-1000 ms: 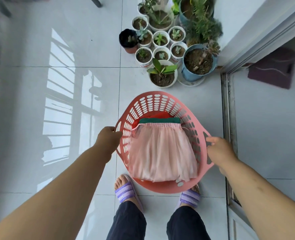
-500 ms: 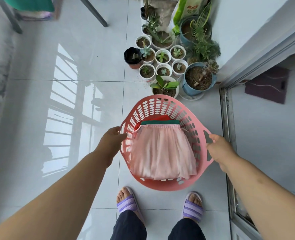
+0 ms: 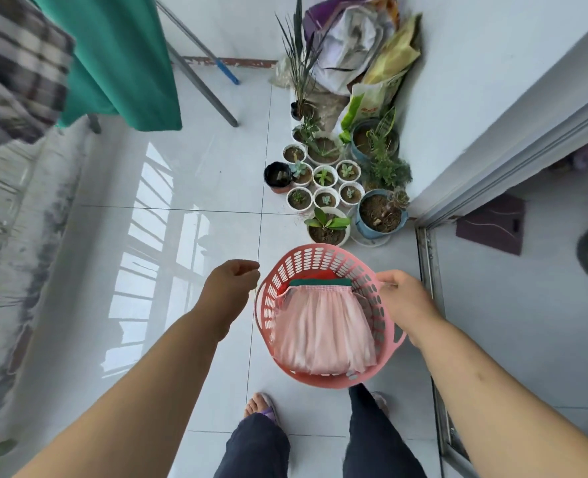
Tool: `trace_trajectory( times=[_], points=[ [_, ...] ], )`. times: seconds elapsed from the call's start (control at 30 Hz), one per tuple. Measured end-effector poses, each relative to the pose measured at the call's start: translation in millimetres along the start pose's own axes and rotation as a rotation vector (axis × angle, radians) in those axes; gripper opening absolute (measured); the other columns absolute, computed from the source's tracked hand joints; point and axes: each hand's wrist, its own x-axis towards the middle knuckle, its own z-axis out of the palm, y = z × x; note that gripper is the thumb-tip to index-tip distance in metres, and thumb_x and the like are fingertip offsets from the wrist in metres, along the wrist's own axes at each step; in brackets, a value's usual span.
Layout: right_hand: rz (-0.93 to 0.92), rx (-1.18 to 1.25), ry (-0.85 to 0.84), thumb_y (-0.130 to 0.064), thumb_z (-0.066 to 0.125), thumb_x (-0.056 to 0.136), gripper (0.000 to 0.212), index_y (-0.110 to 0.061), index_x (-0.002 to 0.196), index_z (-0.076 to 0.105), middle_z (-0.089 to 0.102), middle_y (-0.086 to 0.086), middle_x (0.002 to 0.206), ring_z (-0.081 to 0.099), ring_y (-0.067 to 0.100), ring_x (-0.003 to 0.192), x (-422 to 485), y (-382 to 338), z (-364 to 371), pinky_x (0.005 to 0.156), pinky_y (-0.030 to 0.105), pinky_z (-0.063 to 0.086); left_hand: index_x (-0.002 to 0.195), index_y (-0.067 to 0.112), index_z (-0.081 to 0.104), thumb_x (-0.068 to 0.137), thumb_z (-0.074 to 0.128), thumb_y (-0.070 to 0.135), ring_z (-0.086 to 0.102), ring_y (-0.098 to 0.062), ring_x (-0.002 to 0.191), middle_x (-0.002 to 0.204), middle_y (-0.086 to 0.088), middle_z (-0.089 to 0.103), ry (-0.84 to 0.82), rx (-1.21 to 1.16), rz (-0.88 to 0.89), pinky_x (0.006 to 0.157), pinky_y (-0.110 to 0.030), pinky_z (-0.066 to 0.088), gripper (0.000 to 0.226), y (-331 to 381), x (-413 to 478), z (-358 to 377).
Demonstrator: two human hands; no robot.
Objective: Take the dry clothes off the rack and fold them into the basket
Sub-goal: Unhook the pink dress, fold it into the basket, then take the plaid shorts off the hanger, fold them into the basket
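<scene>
While the right hand is gripping the pink laundry basket by its 3 o'clock rim, the left hand is hanging just off the 9 o'clock rim, fingers loosely curled on nothing. Inside, a folded pink pleated skirt is lying over a green garment. Potted plants are crowding 12 o'clock and a door track is running at 3 o'clock, while tiled floor is spreading toward 9 o'clock.

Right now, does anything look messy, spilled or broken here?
Nothing is spilled or broken. The flower pots stand upright, and the pink skirt lies folded in the basket. One odd thing: only the right hand grips the basket's rim, while the left hand is beside it holding nothing, so the basket might tip.
</scene>
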Motion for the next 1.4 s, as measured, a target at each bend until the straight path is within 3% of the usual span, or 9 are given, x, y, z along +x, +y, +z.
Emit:
trace_trajectory(
  times=[0.2, 0.57, 0.67, 0.73, 0.83, 1.0, 1.1, 1.23, 1.4],
  points=[
    [-0.125, 0.010, -0.078, -0.021, 0.057, 0.095, 0.020, -0.018, 0.112, 0.066, 0.069, 0.000, 0.111, 0.064, 0.019, 0.101, -13, -36, -25, 0.093, 0.041, 0.053, 0.110, 0.014, 0.067, 0.092, 0.060, 0.015, 0.067, -0.016, 0.098, 0.103, -0.003, 0.071, 0.056, -0.043, 0.057, 0.086, -0.032, 0.051, 0.019, 51, -35, -13],
    [-0.394, -0.124, -0.198, -0.019, 0.054, 0.097, 0.017, -0.023, 0.106, 0.068, 0.067, -0.007, 0.106, 0.061, 0.014, 0.102, -15, -93, -86, 0.090, 0.031, 0.049, 0.099, 0.022, 0.067, 0.093, 0.059, 0.017, 0.067, -0.015, 0.099, 0.101, -0.002, 0.072, 0.184, -0.112, 0.124, 0.087, -0.033, 0.051, 0.012, 123, -89, 13],
    [-0.482, -0.133, -0.229, -0.019, 0.055, 0.097, 0.016, -0.020, 0.107, 0.067, 0.067, -0.007, 0.103, 0.061, 0.013, 0.098, -26, -114, -100, 0.083, 0.028, 0.047, 0.099, 0.026, 0.068, 0.093, 0.059, 0.020, 0.067, -0.014, 0.099, 0.100, 0.001, 0.073, 0.235, -0.083, 0.169, 0.090, -0.036, 0.052, 0.012, 139, -112, 5],
    [-0.556, -0.136, -0.265, -0.021, 0.056, 0.097, 0.014, -0.023, 0.106, 0.067, 0.068, -0.011, 0.101, 0.061, 0.008, 0.095, -36, -129, -105, 0.076, 0.022, 0.045, 0.101, 0.027, 0.068, 0.093, 0.059, 0.022, 0.065, -0.012, 0.094, 0.099, 0.003, 0.072, 0.280, -0.063, 0.204, 0.082, -0.030, 0.052, 0.013, 151, -129, -7],
    [-0.688, -0.157, -0.312, -0.028, 0.056, 0.097, 0.012, -0.027, 0.104, 0.066, 0.067, -0.016, 0.097, 0.060, -0.001, 0.090, -56, -167, -106, 0.070, 0.017, 0.043, 0.102, 0.030, 0.068, 0.093, 0.060, 0.027, 0.063, -0.012, 0.088, 0.098, 0.010, 0.069, 0.368, 0.026, 0.283, 0.072, -0.026, 0.050, 0.013, 174, -152, -34],
    [-0.841, -0.113, -0.379, -0.031, 0.061, 0.092, 0.008, -0.029, 0.095, 0.068, 0.069, -0.016, 0.084, 0.063, 0.001, 0.081, -103, -239, -99, 0.073, 0.024, 0.050, 0.108, 0.030, 0.067, 0.091, 0.060, 0.029, 0.064, -0.002, 0.097, 0.103, 0.015, 0.070, 0.508, 0.177, 0.465, 0.091, -0.028, 0.052, 0.018, 222, -195, -84],
    [-0.899, -0.012, -0.428, -0.028, 0.064, 0.089, 0.009, -0.024, 0.086, 0.072, 0.069, -0.015, 0.070, 0.059, 0.005, 0.065, -133, -286, -86, 0.065, 0.026, 0.046, 0.114, 0.024, 0.066, 0.092, 0.061, 0.028, 0.063, -0.005, 0.100, 0.106, 0.011, 0.069, 0.605, 0.261, 0.611, 0.096, -0.030, 0.050, 0.023, 255, -228, -117],
    [-1.008, 0.021, -0.459, -0.027, 0.064, 0.089, 0.011, -0.023, 0.084, 0.073, 0.070, -0.014, 0.072, 0.061, 0.003, 0.070, -170, -339, -69, 0.075, 0.030, 0.054, 0.124, 0.023, 0.062, 0.097, 0.055, 0.029, 0.057, -0.009, 0.112, 0.122, 0.006, 0.063, 0.720, 0.491, 0.741, 0.099, -0.025, 0.044, 0.029, 301, -262, -145],
    [-1.078, 0.092, -0.526, -0.026, 0.065, 0.090, 0.009, -0.024, 0.091, 0.074, 0.073, -0.010, 0.079, 0.065, 0.005, 0.079, -209, -398, -47, 0.082, 0.032, 0.056, 0.132, 0.019, 0.053, 0.102, 0.040, 0.029, 0.049, -0.027, 0.122, 0.134, -0.007, 0.052, 0.838, 0.758, 0.593, 0.099, -0.040, 0.042, 0.034, 352, -280, -210]
  ],
)
